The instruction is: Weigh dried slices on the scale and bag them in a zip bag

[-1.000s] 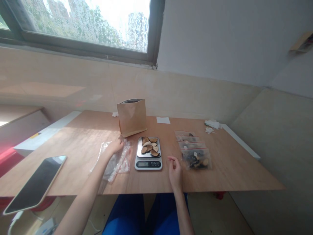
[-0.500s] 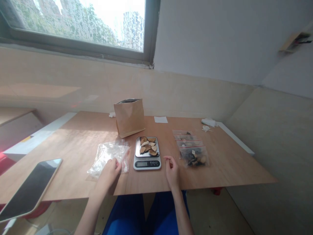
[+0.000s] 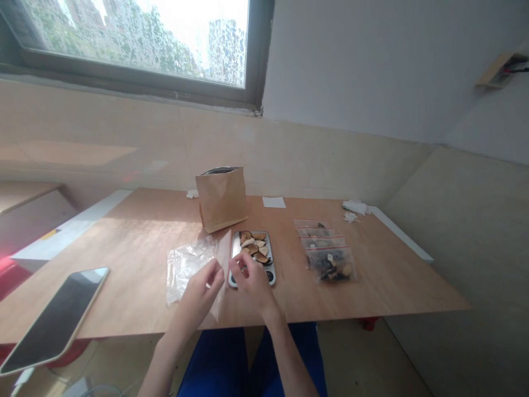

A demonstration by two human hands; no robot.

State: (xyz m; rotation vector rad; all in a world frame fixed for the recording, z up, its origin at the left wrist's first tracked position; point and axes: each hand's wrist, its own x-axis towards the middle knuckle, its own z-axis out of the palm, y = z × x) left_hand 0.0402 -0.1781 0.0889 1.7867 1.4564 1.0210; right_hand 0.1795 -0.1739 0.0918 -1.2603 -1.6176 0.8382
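Observation:
My left hand (image 3: 202, 289) and my right hand (image 3: 250, 281) meet above the table's front edge, both pinching one clear plastic bag (image 3: 222, 259) that stands upright between them. Just behind my right hand a small kitchen scale (image 3: 253, 255) carries several brown and pale dried slices (image 3: 254, 246); my hand hides part of its display. A loose pile of empty clear bags (image 3: 184, 266) lies left of the scale. An open brown paper pouch (image 3: 222, 197) stands behind the scale.
Three filled zip bags with red seals (image 3: 328, 251) lie in a row right of the scale. A phone (image 3: 53, 317) overhangs the wooden table (image 3: 392, 275) at the left front. White paper (image 3: 274, 202) and tissue scraps (image 3: 355, 208) lie at the back.
My left hand lifted one clear bag off the pile and brought it to the middle. My right hand moved left from the table edge and took hold of the same bag.

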